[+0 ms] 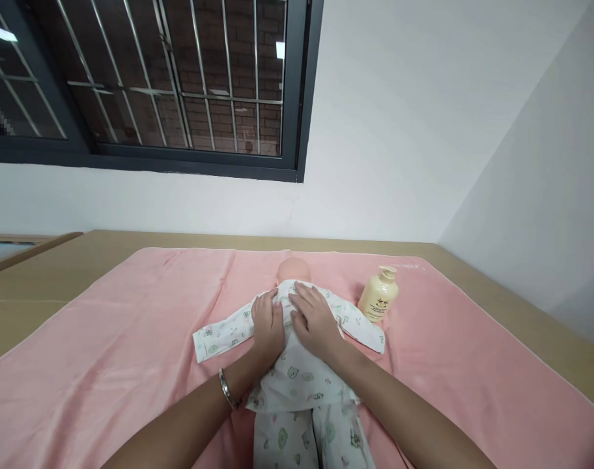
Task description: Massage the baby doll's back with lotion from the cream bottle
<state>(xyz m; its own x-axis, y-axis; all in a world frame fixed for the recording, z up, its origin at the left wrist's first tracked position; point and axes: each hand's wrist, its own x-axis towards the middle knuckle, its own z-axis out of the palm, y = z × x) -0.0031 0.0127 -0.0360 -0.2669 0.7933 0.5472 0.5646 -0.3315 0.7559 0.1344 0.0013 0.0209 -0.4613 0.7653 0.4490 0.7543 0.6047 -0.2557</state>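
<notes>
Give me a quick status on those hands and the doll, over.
Left hand and right hand both flat, open, on the doll's printed top. Doll lying on pink towel. Pump bottle beside its sleeve, apart from hands.

The doll (297,381) is cut off at the legs by the bottom edge; the print on the bottle (378,299) is too small to read.

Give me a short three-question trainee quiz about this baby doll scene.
1. True or false: the left hand and right hand both rest on the baby doll's clothed chest.
2. The pump bottle is: A) on the towel beside the doll's sleeve, B) in the right hand, C) on the windowsill.
3. Fill in: the towel is ___.
Key: 1 true; 2 A; 3 pink.
</notes>
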